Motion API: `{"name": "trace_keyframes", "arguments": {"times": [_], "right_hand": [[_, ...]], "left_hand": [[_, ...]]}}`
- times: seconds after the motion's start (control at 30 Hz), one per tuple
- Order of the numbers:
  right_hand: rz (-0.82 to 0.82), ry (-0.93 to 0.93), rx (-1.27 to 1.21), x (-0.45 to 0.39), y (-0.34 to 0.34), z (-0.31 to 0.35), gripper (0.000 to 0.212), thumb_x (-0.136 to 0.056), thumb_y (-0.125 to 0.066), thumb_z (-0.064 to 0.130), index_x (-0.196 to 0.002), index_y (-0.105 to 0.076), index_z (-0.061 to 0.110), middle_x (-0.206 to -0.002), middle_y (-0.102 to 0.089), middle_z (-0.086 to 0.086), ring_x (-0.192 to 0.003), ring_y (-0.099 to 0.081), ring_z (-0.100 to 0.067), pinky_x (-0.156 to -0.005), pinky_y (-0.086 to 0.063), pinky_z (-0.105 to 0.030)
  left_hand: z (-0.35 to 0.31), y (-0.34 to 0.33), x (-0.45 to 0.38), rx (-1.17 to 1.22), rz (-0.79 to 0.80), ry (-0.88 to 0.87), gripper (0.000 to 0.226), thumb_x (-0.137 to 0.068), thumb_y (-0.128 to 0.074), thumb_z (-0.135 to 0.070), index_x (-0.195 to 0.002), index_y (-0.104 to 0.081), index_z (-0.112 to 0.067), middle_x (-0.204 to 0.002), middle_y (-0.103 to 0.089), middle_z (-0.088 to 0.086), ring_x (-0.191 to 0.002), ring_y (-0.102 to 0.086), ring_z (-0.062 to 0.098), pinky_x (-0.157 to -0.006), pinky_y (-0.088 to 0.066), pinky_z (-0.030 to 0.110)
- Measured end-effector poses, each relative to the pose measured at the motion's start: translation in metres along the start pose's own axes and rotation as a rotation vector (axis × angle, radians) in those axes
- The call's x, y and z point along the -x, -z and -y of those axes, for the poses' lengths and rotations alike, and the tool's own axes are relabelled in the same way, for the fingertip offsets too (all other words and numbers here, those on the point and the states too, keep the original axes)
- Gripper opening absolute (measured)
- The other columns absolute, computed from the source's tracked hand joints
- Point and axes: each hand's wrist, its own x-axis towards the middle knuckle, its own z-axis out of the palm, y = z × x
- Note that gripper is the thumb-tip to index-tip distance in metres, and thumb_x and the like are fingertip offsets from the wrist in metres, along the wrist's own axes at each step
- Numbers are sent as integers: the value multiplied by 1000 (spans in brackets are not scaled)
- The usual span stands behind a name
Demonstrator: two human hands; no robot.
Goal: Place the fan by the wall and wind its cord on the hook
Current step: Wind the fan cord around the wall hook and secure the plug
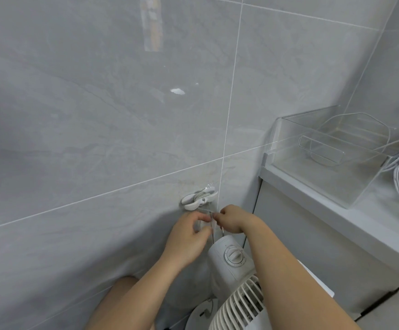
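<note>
We've got fan (231,265) parked against wall (98,139), done deal. Both hands pinched shut on cord (212,226): left hand (190,231), right hand (233,220). Hook (199,198) sits just above, slightly left, loops already on it. Cord runs up-down; left hand looks nearer for next wrap.

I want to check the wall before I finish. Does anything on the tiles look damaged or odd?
Yes. A strip of yellowed tape residue sits high on the wall, and a small white chipped or smeared spot lies below it. Both stand out against the grey tile. The hook looks intact.
</note>
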Motion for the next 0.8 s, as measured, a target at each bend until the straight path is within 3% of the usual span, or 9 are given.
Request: {"name": "trace_keyframes", "arguments": {"times": [0.13,0.23,0.37,0.5,0.57,0.67,0.8], "right_hand": [[43,-59,-138,5,7,2,37,-108,-40,40,-107,-61,10,-95,-75,-5,-72,-61,-16,-61,-39,-27],[12,-83,-213,4,10,1,35,-106,-47,41,-89,-57,13,-76,-66,-3,-57,-58,-15,-49,-35,-23],[-63,-62,-329,-2,10,-2,39,-105,-55,38,-78,-56,10,-67,-61,-3,-55,-61,-19,-46,-40,-21],[-149,-42,-444,-3,10,-1,40,-105,-55,33,-73,-53,11,-69,-58,-3,-52,-55,-17,-37,-35,-15],[-163,-64,-558,-2,12,1,32,-104,-52,30,-79,-53,12,-71,-56,-4,-53,-53,-17,-42,-36,-16],[-138,-109,-763,-2,15,0,28,-103,-44,25,-79,-56,20,-69,-57,2,-56,-58,-15,-63,-32,-30],[-45,-130,-920,-10,17,-8,28,-104,-44,27,-85,-65,24,-69,-60,6,-64,-59,-14,-76,-36,-36]], "left_hand": [[18,7,10,-438,-182,-265,12,-81,-56,-39,-90,-63,-35,-86,-61,-16,-74,-59,5,-67,-49,30],[16,17,13,-414,-307,-345,7,-80,-61,-30,-85,-64,-33,-74,-60,-18,-70,-55,4,-63,-41,24],[3,19,15,-465,-349,-650,14,-80,-64,-22,-93,-68,-24,-113,-62,-10,-106,-57,12,-90,-43,30],[4,14,13,-654,-270,-667,26,-80,-57,-30,-102,-69,-26,-155,-47,2,-144,-39,20,-113,-32,37],[11,13,10,-775,-224,-610,27,-80,-57,-32,-104,-69,-27,-164,-35,4,-153,-27,21,-118,-29,40],[19,12,8,-857,-180,-544,24,-81,-59,-34,-101,-70,-29,-169,-25,1,-157,-17,19,-117,-33,47],[19,12,9,-852,-189,-531,18,-80,-60,-34,-91,-73,-30,-168,-26,-2,-156,-19,15,-116,-34,45]]}}
